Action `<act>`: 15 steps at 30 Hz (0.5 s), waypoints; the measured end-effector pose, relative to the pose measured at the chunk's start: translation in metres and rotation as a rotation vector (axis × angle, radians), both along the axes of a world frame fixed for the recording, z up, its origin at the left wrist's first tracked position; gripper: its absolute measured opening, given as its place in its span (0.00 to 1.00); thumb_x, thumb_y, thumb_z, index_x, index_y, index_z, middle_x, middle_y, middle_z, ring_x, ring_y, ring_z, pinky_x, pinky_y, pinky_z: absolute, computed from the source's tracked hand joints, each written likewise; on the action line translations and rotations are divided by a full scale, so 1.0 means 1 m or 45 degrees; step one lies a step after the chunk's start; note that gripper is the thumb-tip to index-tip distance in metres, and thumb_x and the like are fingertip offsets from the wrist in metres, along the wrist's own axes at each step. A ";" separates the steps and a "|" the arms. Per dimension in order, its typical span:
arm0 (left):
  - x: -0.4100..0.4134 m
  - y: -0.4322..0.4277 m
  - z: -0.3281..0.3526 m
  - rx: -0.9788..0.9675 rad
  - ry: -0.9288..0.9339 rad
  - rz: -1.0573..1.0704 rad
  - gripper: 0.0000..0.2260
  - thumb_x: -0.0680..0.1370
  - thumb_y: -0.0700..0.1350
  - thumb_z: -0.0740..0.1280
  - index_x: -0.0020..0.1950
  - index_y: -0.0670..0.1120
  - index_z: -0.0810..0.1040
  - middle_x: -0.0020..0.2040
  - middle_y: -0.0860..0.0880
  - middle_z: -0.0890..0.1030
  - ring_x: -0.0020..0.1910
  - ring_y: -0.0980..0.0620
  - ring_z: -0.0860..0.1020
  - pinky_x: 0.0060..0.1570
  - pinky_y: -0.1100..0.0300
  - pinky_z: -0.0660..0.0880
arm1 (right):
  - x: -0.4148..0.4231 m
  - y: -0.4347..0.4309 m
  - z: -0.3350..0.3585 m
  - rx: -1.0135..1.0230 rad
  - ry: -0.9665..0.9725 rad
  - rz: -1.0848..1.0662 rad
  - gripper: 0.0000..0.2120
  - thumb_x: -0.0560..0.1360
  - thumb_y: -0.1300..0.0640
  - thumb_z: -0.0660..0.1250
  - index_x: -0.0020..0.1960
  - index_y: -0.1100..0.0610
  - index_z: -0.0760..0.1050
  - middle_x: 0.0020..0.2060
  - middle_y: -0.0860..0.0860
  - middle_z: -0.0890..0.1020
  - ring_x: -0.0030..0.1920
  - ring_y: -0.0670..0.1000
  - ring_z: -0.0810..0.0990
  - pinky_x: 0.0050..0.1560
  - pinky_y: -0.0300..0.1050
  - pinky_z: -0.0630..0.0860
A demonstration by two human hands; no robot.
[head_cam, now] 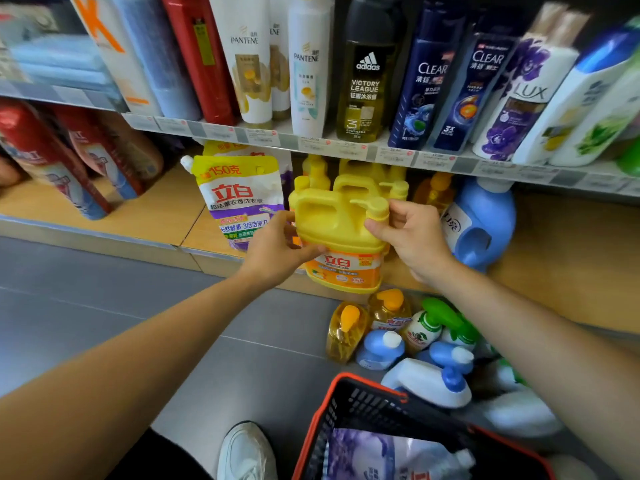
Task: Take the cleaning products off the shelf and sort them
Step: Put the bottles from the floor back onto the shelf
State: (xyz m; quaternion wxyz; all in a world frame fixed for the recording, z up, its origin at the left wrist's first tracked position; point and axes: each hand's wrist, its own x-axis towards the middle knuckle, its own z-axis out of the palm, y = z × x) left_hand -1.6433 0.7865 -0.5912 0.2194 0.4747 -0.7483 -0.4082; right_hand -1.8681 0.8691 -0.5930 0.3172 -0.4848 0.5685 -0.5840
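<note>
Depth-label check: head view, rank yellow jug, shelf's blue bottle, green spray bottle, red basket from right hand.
1. yellow jug: in right hand.
2. blue bottle: shelf, its right.
3. green spray bottle: floor below.
4. red basket: floor, lowest.

Left forearm (138,344), right forearm (540,341) bare; left hand (277,252), right hand (414,237) bare too. White sneaker (246,452) down low, stitched panels. Black garment (166,459) beside it.

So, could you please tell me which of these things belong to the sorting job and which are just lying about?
Job: yellow jug held by left hand and right hand; refill pouch and blue bottle on the lower shelf; bottles on the floor; basket.
Probably not: shampoo bottles on the upper shelf; white shoe.
</note>
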 end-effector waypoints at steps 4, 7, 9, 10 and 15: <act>-0.030 -0.002 -0.013 -0.046 -0.029 0.044 0.29 0.73 0.57 0.76 0.68 0.45 0.74 0.60 0.47 0.83 0.54 0.49 0.83 0.56 0.45 0.81 | -0.026 -0.003 -0.008 0.060 0.065 0.018 0.17 0.73 0.65 0.75 0.55 0.46 0.82 0.51 0.44 0.86 0.57 0.48 0.84 0.61 0.51 0.80; -0.046 -0.007 -0.020 -0.054 -0.049 0.054 0.28 0.74 0.56 0.76 0.69 0.45 0.75 0.61 0.46 0.83 0.58 0.47 0.82 0.57 0.43 0.80 | -0.040 -0.006 -0.018 0.087 0.065 0.007 0.18 0.73 0.66 0.74 0.57 0.48 0.81 0.53 0.45 0.85 0.58 0.49 0.83 0.62 0.53 0.79; -0.054 -0.010 -0.025 -0.073 -0.066 0.059 0.27 0.74 0.55 0.75 0.69 0.45 0.75 0.62 0.46 0.82 0.59 0.46 0.81 0.58 0.43 0.80 | -0.046 -0.008 -0.024 0.097 0.068 0.007 0.18 0.73 0.66 0.74 0.58 0.48 0.81 0.53 0.44 0.85 0.59 0.50 0.83 0.63 0.54 0.79; -0.058 -0.011 -0.027 -0.082 -0.068 0.059 0.27 0.74 0.55 0.75 0.69 0.45 0.75 0.62 0.46 0.82 0.59 0.46 0.81 0.58 0.44 0.80 | -0.048 -0.009 -0.027 0.098 0.075 0.008 0.18 0.74 0.66 0.74 0.58 0.47 0.81 0.54 0.44 0.85 0.60 0.50 0.83 0.63 0.54 0.79; -0.068 -0.022 -0.034 -0.147 -0.102 0.095 0.24 0.75 0.56 0.75 0.66 0.45 0.78 0.59 0.46 0.84 0.56 0.47 0.82 0.56 0.45 0.81 | -0.060 -0.018 -0.033 0.125 0.180 -0.033 0.19 0.74 0.62 0.75 0.62 0.48 0.79 0.57 0.49 0.84 0.61 0.50 0.82 0.63 0.56 0.78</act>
